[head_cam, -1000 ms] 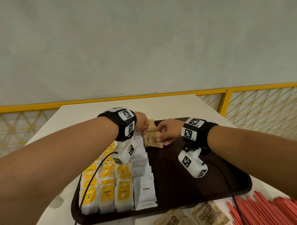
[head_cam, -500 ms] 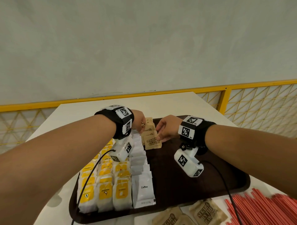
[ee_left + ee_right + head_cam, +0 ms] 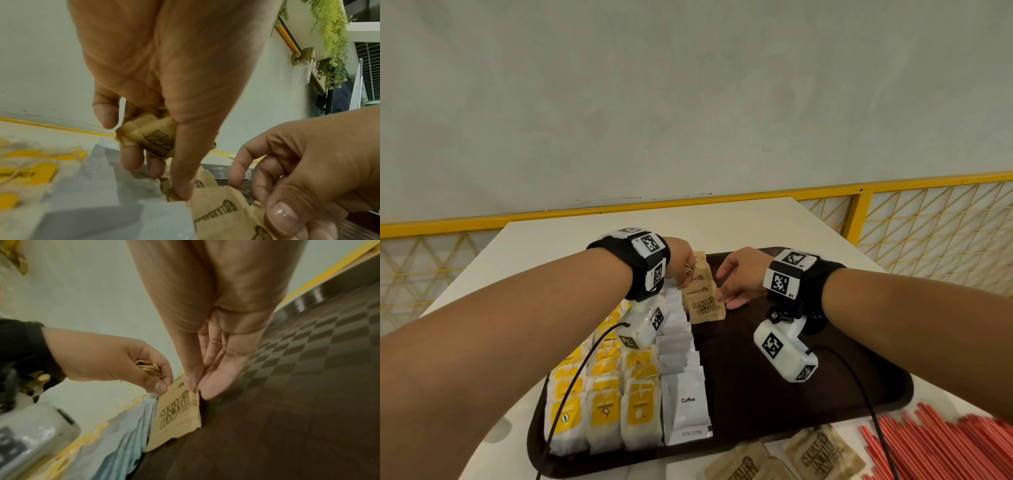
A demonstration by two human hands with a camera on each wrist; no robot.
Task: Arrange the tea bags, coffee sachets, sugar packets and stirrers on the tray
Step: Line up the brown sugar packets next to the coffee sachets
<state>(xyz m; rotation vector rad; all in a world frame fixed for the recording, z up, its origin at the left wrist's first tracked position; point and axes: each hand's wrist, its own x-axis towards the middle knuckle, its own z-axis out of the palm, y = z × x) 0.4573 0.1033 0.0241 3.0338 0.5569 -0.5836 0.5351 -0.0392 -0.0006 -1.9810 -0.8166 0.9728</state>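
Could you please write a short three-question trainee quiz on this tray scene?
1. True or false: the stirrers lie on the tray.
2. What does the left hand hold? A) sugar packets B) coffee sachets C) tea bags
3. Fill in: the right hand touches the front packet of the sugar row, which runs beside the ___ sachets.

Key: 1 false, they lie on the table; 2 A; 3 coffee.
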